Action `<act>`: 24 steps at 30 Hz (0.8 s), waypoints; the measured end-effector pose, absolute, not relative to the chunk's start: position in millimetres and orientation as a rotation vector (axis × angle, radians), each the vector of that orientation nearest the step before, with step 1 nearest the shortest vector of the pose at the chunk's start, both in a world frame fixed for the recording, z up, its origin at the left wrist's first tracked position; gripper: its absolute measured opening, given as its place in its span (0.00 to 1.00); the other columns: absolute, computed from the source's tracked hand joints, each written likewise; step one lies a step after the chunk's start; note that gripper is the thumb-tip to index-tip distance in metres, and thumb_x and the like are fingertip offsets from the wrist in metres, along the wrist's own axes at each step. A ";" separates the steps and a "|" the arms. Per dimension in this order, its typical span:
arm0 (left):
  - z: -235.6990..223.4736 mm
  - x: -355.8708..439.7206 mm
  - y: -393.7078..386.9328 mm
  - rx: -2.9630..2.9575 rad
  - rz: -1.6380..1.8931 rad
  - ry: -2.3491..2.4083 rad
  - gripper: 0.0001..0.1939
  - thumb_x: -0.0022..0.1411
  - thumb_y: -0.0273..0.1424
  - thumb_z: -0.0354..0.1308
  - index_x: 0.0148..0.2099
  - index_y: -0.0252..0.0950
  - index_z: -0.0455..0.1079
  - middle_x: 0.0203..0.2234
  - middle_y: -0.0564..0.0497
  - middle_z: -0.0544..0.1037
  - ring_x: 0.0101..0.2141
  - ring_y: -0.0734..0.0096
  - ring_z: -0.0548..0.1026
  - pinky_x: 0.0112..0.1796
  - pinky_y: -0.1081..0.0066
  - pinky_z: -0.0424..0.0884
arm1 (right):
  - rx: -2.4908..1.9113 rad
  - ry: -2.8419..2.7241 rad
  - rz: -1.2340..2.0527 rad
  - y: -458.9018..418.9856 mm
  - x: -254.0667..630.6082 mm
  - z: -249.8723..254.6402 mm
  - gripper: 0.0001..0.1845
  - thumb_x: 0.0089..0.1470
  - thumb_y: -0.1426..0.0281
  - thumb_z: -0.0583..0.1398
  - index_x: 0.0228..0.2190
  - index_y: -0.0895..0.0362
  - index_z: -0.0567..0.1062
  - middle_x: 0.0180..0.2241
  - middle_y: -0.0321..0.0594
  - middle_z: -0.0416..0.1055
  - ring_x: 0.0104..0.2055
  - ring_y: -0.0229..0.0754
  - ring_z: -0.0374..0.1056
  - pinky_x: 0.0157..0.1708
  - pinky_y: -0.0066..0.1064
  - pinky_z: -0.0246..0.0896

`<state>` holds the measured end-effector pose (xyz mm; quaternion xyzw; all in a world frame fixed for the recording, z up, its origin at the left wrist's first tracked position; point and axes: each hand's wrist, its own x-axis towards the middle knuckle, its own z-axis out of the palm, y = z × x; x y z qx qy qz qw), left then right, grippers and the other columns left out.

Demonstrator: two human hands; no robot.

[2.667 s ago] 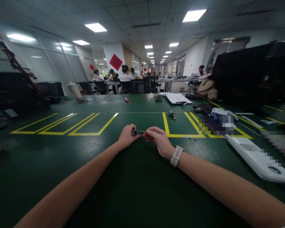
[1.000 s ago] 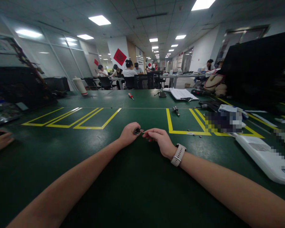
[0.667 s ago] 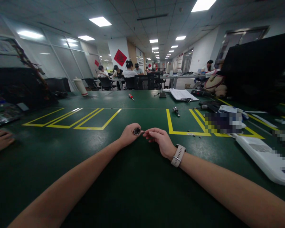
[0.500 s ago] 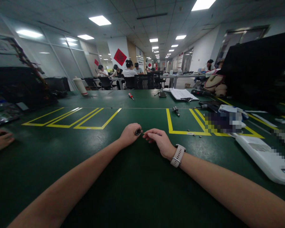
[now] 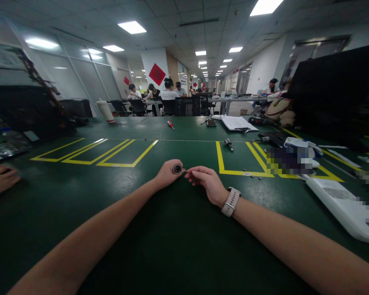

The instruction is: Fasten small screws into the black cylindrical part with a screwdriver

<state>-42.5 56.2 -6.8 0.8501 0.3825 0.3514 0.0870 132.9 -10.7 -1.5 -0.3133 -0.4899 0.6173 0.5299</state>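
Observation:
My left hand (image 5: pixel 168 173) is closed around a dark cylindrical part (image 5: pixel 177 169), its round metal-rimmed end turned toward me. Most of that part is hidden by the fingers. Just to the right, my right hand (image 5: pixel 207 182), with a pale watch band at the wrist, pinches a thin metal rod (image 5: pixel 184 170). The rod's tip reaches the side of the cylindrical part; whether it sits in a hole there is too small to tell. Both hands are over the green table (image 5: pixel 160 237).
Small dark pieces (image 5: pixel 251 176) and a metal fitting (image 5: pixel 228 144) lie around the right yellow-taped area. A red screwdriver (image 5: pixel 170 125), a clipboard (image 5: pixel 239 123) and a white device (image 5: pixel 341 205) are farther out. Another person's hand (image 5: pixel 1 178) rests at far left.
The cylindrical part has turned slightly, so its round end faces me more fully. The right hand keeps its pinch on the rod. The view has shifted a little.

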 end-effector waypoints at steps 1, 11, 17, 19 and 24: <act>-7.0 -42.2 56.0 2.560 1.041 1.180 0.07 0.53 0.31 0.54 0.25 0.34 0.62 0.19 0.56 0.64 0.22 0.76 0.63 0.25 0.75 0.59 | -0.750 -1.170 1.455 -11.3 132.5 -1.5 0.07 0.44 0.70 0.59 0.28 0.58 0.76 0.29 0.40 0.74 0.30 0.38 0.65 0.30 0.32 0.56; -5.4 -41.5 52.9 2.638 1.021 1.245 0.08 0.53 0.29 0.53 0.24 0.34 0.60 0.20 0.55 0.64 0.23 0.75 0.63 0.25 0.75 0.59 | -0.784 -1.188 1.471 -9.7 133.3 -3.9 0.08 0.43 0.70 0.60 0.28 0.59 0.76 0.28 0.41 0.74 0.29 0.38 0.65 0.30 0.32 0.56; -5.6 -42.6 53.6 2.481 1.107 1.126 0.09 0.53 0.32 0.55 0.24 0.34 0.61 0.19 0.57 0.63 0.22 0.77 0.62 0.24 0.76 0.59 | -0.708 -1.156 1.552 -9.0 137.2 -3.1 0.08 0.44 0.70 0.60 0.29 0.58 0.76 0.30 0.41 0.75 0.29 0.38 0.65 0.31 0.32 0.57; -6.3 -42.9 54.6 2.462 1.116 1.123 0.10 0.53 0.33 0.55 0.24 0.34 0.61 0.19 0.57 0.63 0.22 0.77 0.62 0.23 0.76 0.59 | -0.712 -1.158 1.549 -9.6 137.0 -2.8 0.08 0.44 0.69 0.60 0.29 0.58 0.76 0.31 0.41 0.75 0.30 0.38 0.65 0.31 0.32 0.57; -8.3 -42.5 56.3 2.576 1.060 1.274 0.09 0.53 0.32 0.54 0.24 0.34 0.61 0.19 0.56 0.64 0.22 0.76 0.63 0.24 0.75 0.58 | -0.740 -1.139 1.477 -10.9 133.5 -2.7 0.08 0.44 0.69 0.60 0.28 0.58 0.76 0.29 0.40 0.74 0.28 0.38 0.65 0.29 0.32 0.56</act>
